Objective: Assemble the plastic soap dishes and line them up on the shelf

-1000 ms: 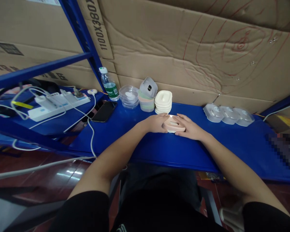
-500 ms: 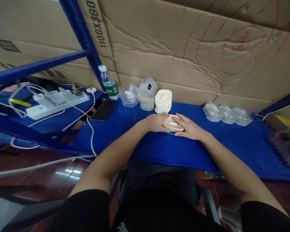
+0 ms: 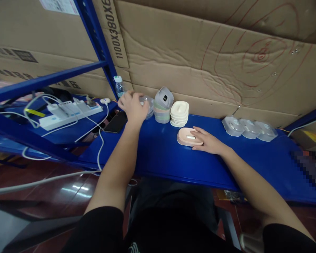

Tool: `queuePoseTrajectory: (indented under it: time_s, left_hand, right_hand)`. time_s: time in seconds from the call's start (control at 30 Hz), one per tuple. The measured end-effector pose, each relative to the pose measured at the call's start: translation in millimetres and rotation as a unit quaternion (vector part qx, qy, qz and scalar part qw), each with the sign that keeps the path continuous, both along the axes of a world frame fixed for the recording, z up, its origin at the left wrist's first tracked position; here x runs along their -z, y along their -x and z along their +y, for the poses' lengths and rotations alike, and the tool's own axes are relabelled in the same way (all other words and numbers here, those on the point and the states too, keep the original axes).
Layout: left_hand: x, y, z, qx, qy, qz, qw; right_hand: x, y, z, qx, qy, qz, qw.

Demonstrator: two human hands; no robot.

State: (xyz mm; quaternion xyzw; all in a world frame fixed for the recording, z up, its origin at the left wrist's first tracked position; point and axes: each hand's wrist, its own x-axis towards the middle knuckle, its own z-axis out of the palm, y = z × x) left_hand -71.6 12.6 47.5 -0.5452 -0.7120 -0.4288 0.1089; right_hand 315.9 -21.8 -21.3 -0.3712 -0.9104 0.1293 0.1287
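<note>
My left hand [image 3: 134, 105] is held over a stack of clear plastic covers [image 3: 150, 111] at the back left. Its fingers are spread and curved downward; whether they touch the top cover cannot be made out. With its fingers over the right end, my right hand [image 3: 206, 140] grips a small pink oval box [image 3: 186, 135] with a white bar on top, resting on the blue table [image 3: 163, 158]. Behind the box stand a stack of cream trays [image 3: 179, 114] and a stack of grey, green and pink holders [image 3: 162, 111].
Three clear lidded boxes [image 3: 249, 129] stand in a row at the back right. A water bottle [image 3: 118, 86], a dark phone [image 3: 116, 122] and a white power strip [image 3: 71, 113] with cables are on the left. Cardboard [image 3: 168, 49] walls the back.
My left hand has left the pink box and moved left and back to the clear covers. My right hand stays on the box. The view has shifted slightly.
</note>
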Motion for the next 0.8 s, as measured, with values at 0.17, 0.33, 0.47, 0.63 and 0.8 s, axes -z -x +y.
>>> queuePoseTrajectory:
  time_s: [0.17,0.33,0.47,0.63,0.8]
  left_hand:
    - [8.8,13.0,4.3,0.029,0.115,0.001,0.993]
    - [14.6,14.9,8.0,0.044,0.142,0.017,0.989]
    - [8.0,15.7,7.2,0.019,0.167,-0.003,0.986]
    - [-7.3,14.6,2.6,0.002,0.182,-0.049,0.982]
    - [-10.4,15.6,1.6,0.002,0.184,-0.044,0.982]
  right_hand:
    - [-0.4,-3.5,1.7,0.006,0.007,-0.001,1.000]
    - [-1.5,-5.1,1.6,0.007,0.006,-0.007,1.000]
    - [-2.3,-5.4,1.4,0.008,0.010,-0.011,1.000]
    - [-1.1,-7.0,2.4,0.007,0.008,-0.011,1.000]
    - [-2.2,-6.9,2.4,0.010,0.012,-0.012,1.000]
